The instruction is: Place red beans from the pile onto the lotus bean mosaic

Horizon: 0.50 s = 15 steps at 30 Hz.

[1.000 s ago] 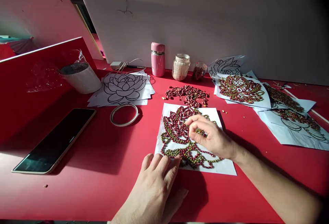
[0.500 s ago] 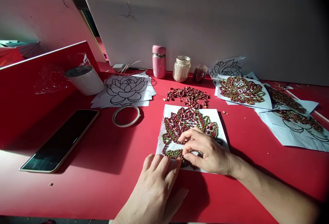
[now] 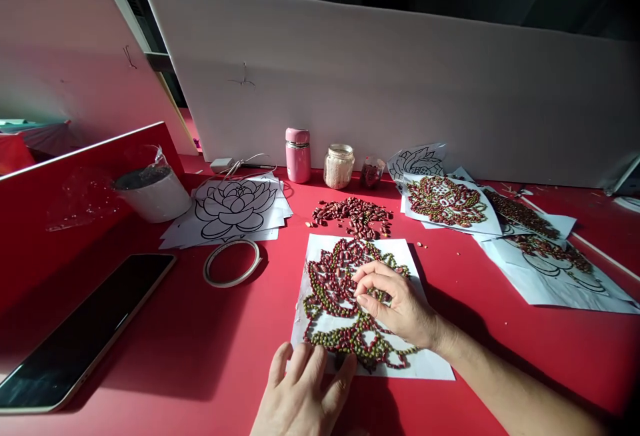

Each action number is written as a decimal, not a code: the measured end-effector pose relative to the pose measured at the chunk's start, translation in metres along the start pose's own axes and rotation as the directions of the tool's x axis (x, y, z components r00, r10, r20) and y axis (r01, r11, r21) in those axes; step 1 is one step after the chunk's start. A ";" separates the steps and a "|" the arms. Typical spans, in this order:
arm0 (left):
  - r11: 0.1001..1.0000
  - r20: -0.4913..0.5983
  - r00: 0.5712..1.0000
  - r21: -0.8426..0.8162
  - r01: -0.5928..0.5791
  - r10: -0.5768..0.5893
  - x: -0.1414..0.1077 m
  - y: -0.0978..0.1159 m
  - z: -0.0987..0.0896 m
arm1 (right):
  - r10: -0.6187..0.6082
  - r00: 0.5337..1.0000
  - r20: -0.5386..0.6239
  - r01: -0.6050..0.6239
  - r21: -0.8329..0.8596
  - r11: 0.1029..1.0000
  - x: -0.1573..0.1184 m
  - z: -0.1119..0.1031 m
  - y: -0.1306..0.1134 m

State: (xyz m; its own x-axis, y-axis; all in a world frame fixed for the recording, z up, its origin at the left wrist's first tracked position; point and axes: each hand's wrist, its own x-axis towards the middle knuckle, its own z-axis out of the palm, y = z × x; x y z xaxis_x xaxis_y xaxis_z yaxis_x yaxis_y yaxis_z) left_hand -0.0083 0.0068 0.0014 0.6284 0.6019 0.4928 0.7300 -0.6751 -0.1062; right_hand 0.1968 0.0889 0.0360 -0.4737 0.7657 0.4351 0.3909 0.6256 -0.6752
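On the red table lies a white sheet (image 3: 435, 364) with a lotus picture made of red and green beans (image 3: 335, 283). My left hand (image 3: 305, 389) rests at the sheet's lower left edge, palm down, its fingers apart and bent, holding nothing I can see. Over the right part of the picture hovers my right hand (image 3: 400, 306), thumb and forefinger tips drawn together; anything between them is too small to make out. It hides part of the petals. Just beyond the sheet, a pile of red beans (image 3: 355, 213) lies loose.
A phone (image 3: 90, 329), a tape roll (image 3: 233, 263) and printed lotus sheets (image 3: 235, 209) lie left, by a white tub (image 3: 155, 193). Along the back stand a pink flask (image 3: 299, 156), a glass jar (image 3: 339, 167) and a small cup (image 3: 372, 173). Other bean pictures (image 3: 445, 203) lie right.
The view has tilted up, showing more of the back. My right hand has moved up across the picture, uncovering its lower beans. My left hand stays by the lower edge.
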 end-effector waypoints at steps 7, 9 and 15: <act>0.997 -0.077 0.995 0.021 0.071 -0.069 -0.009 0.004 0.021 | 0.211 0.946 -0.247 -0.273 -0.249 0.929 0.032 -0.029 0.054; 0.997 -0.091 0.994 0.030 0.069 -0.066 -0.004 0.003 0.016 | 0.259 0.923 -0.285 -0.344 -0.306 0.888 0.046 -0.037 0.075; 1.000 0.013 1.000 -0.026 -0.006 0.006 0.001 -0.003 -0.002 | 0.324 0.913 -0.248 -0.406 -0.465 0.787 0.081 -0.042 0.107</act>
State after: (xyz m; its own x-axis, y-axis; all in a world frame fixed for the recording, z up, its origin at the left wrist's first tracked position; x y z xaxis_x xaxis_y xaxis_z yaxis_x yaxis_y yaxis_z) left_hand -0.0103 0.0082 0.0035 0.6364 0.6030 0.4810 0.7189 -0.6897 -0.0865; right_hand 0.2334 0.2247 0.0238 -0.1102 0.9389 0.3260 0.8669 0.2512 -0.4306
